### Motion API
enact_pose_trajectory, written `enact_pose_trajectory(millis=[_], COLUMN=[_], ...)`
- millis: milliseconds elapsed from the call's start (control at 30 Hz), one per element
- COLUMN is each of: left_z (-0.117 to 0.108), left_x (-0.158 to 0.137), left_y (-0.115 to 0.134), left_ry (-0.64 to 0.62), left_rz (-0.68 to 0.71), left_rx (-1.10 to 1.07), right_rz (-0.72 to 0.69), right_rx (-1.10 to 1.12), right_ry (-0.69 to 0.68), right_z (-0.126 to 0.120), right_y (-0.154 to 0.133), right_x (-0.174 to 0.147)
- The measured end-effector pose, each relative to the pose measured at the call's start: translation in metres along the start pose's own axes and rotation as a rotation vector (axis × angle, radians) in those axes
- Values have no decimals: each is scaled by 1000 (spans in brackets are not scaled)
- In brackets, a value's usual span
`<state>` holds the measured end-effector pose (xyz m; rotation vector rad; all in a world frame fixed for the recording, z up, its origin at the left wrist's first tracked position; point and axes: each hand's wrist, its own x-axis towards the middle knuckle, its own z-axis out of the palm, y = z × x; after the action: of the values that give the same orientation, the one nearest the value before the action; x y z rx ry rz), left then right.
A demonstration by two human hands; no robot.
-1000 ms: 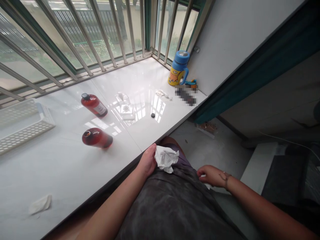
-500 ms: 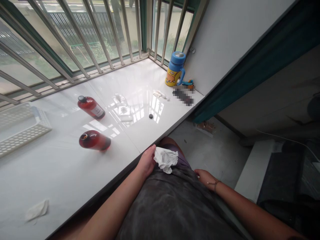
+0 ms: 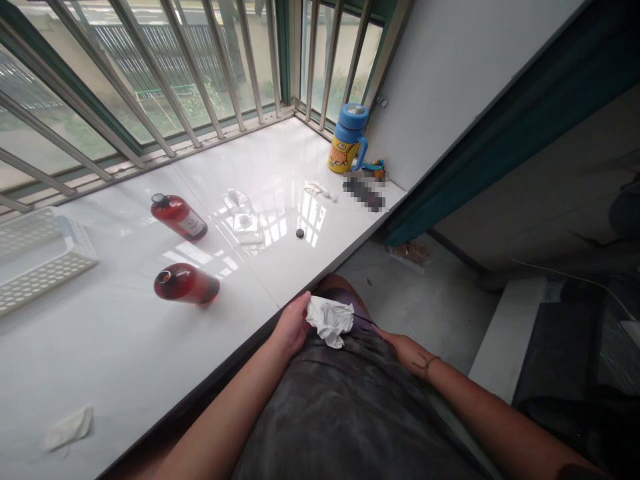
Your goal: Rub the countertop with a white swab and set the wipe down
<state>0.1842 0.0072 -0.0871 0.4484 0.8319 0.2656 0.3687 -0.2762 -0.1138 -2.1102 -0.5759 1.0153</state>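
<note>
A crumpled white tissue (image 3: 330,321) is pinched in my left hand (image 3: 296,325), over my lap at the counter's front edge. My right hand (image 3: 397,345), with a thin cord bracelet at the wrist, is closed against my dark shirt (image 3: 320,413) and purple shorts. Its fingertips are partly hidden, and what they grip cannot be made out. On the white counter, an uncapped red bottle (image 3: 187,283) stands nearest my left hand. Behind it is a second red bottle (image 3: 179,217) with a black cap. A small black cap (image 3: 300,233) lies by itself farther right.
A white perforated basket (image 3: 50,273) sits at the left. Another tissue (image 3: 69,428) lies at the front left, and a white packet (image 3: 247,227) near the middle. A blue and yellow mug (image 3: 347,140) stands in the back corner. Metal window bars (image 3: 183,73) edge the counter.
My right hand has moved left and slightly up, against my clothes. My left hand still holds the tissue in almost the same place. The view has shifted slightly.
</note>
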Motion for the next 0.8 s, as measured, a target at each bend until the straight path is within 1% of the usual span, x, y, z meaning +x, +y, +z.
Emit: enact_pose_trajectory(millis=[67, 133, 233, 367, 533, 667, 733, 800], left_z=[0, 1, 1, 1, 1, 2, 2, 2], left_x=[-1, -3, -5, -9, -15, -16, -16, -16], left_y=[0, 0, 0, 2, 2, 1, 1, 1], left_ry=[-10, -24, -42, -65, -141, -155, -150, -148], left_rz=[9, 17, 20, -2, -91, -92, -86, -84], left_rx=[12, 23, 40, 66, 128, 141, 145, 152], right_rz=[4, 30, 58, 68, 28, -37, -79, -104], right_rx=[-98, -193, -259, -306, -264, -205, -238, -321], right_ry=[-37, -35, -27, -100, -287, -413, -423, -356], right_z=[3, 1, -5, -10, -15, -18, -17, -14], right_y=[8, 17, 28, 34, 24, 9, 6, 8], right_x=[5, 9, 13, 6, -10, -14, -14, -13])
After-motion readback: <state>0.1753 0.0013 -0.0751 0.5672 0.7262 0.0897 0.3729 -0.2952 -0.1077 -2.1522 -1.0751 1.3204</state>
